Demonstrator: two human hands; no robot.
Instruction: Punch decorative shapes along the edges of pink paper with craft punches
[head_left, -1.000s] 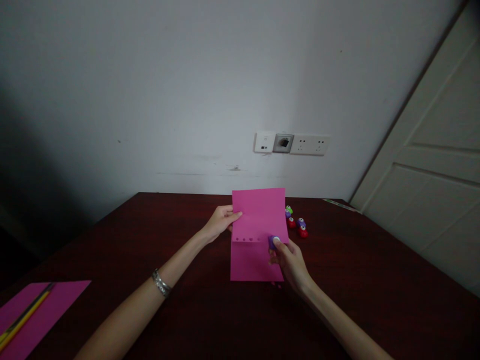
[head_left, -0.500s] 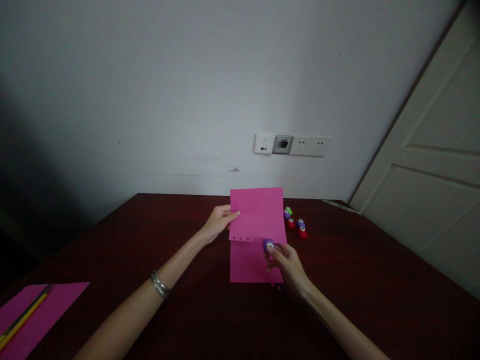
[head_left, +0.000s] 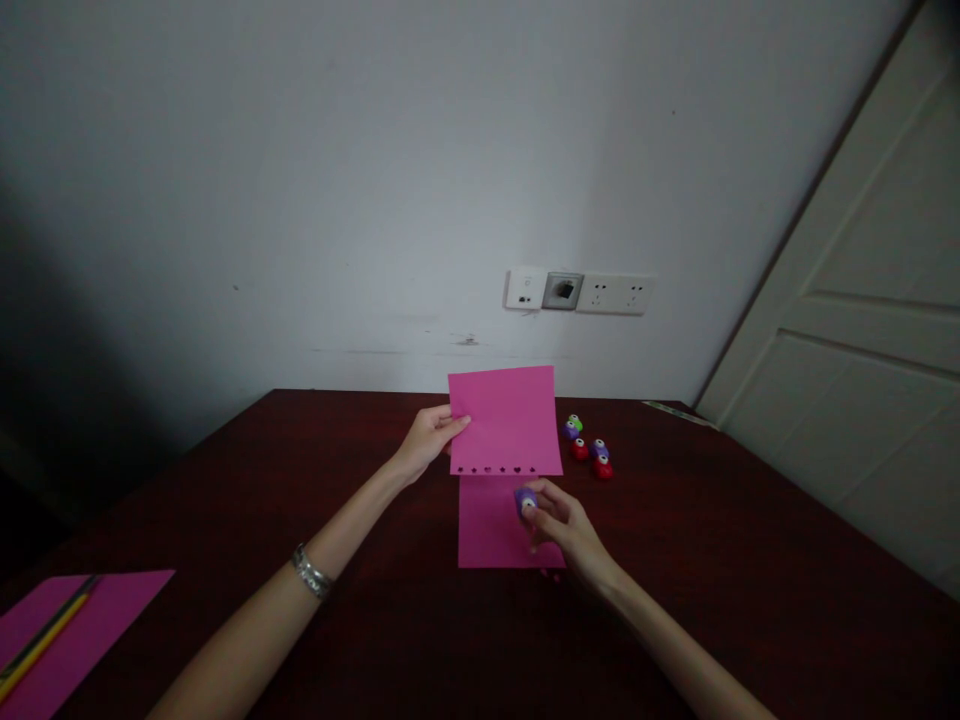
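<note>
My left hand pinches the left edge of a pink paper sheet, held up off the table. Along its lower edge runs a row of small punched shapes, hearts among them. Between thumb and fingers, my right hand grips a small purple craft punch with a white button, just below that edge and apart from it. Under the punch a second pink sheet lies on the table, partly hidden by the raised sheet and my right hand. Tiny pink cut-outs lie at its near edge.
Several more punches in red, purple and green stand on the dark wooden table to the right. At the near left, pencils lie on another pink sheet. A wall with sockets rises behind the table.
The purple punch has come away from the raised sheet's lower edge and dropped slightly. That sheet has shifted a little left and up, showing more punched shapes along its edge.
</note>
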